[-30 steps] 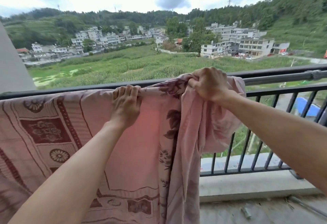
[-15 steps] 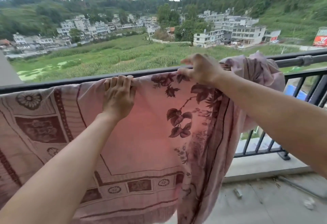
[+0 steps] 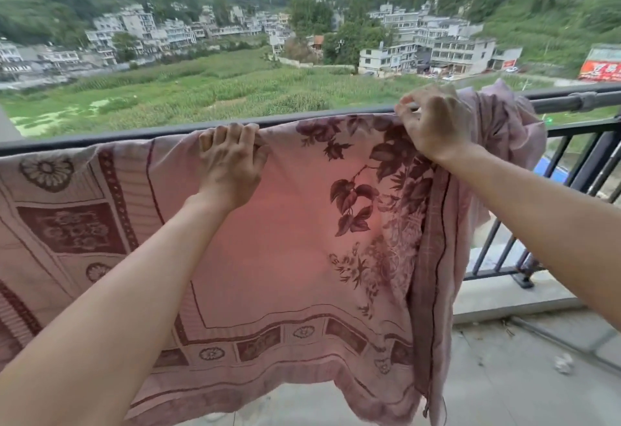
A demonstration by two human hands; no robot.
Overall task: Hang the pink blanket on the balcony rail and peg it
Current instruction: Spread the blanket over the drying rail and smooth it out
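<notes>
Spreading wider along the balcony rail (image 3: 571, 102) than before, the pink blanket (image 3: 289, 240), gripped by left hand (image 3: 232, 163) and right hand (image 3: 437, 123), looks nearly ready for pegging.

One head-worn, wide-angle view. It faces forward and slightly down across the rail (image 3: 100, 138), with both forearms entering from the bottom edge. Rail and blanket (image 3: 285, 240) stand near, within arm's reach. Fields (image 3: 218, 89) and buildings (image 3: 453, 52) lie far beyond.
</notes>
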